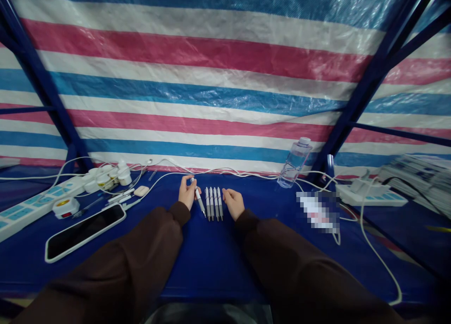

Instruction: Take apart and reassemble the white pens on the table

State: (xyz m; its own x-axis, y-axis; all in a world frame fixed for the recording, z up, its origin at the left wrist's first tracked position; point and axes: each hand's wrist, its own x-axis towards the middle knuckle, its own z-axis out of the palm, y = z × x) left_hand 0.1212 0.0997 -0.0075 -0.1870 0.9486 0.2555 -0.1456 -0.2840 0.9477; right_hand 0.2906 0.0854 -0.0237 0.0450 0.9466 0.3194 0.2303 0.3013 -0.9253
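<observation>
My left hand (188,192) grips a white and grey ballpoint pen (199,201) near its upper end. The pen slants, its tip pointing down and to the right. Just right of it, several matching pens (213,204) lie side by side in a neat row on the blue table (211,263), tips toward me. On the other side of that row rests my right hand (234,202), fingers curled in, with nothing visible in them. Its fingertips are close to the rightmost pen; whether they touch it I cannot tell.
A phone (86,232), a power strip (38,201) with plugs and an earbud case (141,191) lie at left. A water bottle (295,164), a blurred-out item (319,211) and another power strip (373,195) are at right. White cables run along the back beneath a striped tarp (218,93).
</observation>
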